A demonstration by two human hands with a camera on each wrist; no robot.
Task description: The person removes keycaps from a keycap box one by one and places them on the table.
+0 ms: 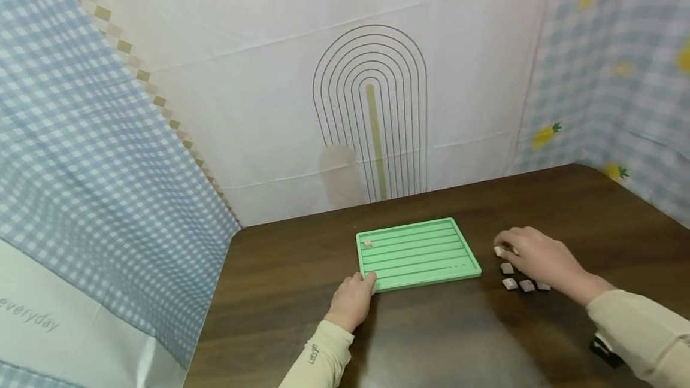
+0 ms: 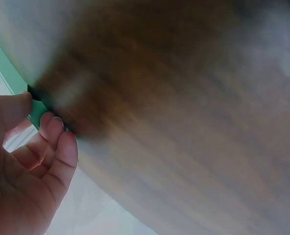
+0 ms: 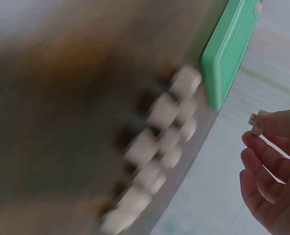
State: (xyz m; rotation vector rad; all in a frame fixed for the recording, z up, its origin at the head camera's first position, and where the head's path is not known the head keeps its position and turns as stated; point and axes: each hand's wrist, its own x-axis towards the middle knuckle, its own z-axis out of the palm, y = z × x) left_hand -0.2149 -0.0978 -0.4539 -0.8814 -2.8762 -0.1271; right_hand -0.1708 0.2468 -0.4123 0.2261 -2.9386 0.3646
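Note:
A shallow green tray (image 1: pixel 415 253) with raised parallel ridges lies on the table. My left hand (image 1: pixel 351 301) grips its near left corner; in the left wrist view the thumb and curled fingers (image 2: pixel 61 152) hold the green edge. One small pale block (image 1: pixel 368 243) sits in the tray's upper left. My right hand (image 1: pixel 539 259) is right of the tray, above several small whitish blocks (image 1: pixel 509 284). Between its thumb and index finger it pinches a small whitish block (image 3: pixel 255 125) with dark marks. The loose blocks (image 3: pixel 144 148) are blurred in the right wrist view.
The dark brown wooden table (image 1: pixel 280 304) ends at a pale printed cloth (image 1: pixel 269 106) behind it. Checked blue cloths hang at left (image 1: pixel 108 136) and right (image 1: pixel 571 94). A dark object (image 1: pixel 606 353) shows beside the right sleeve.

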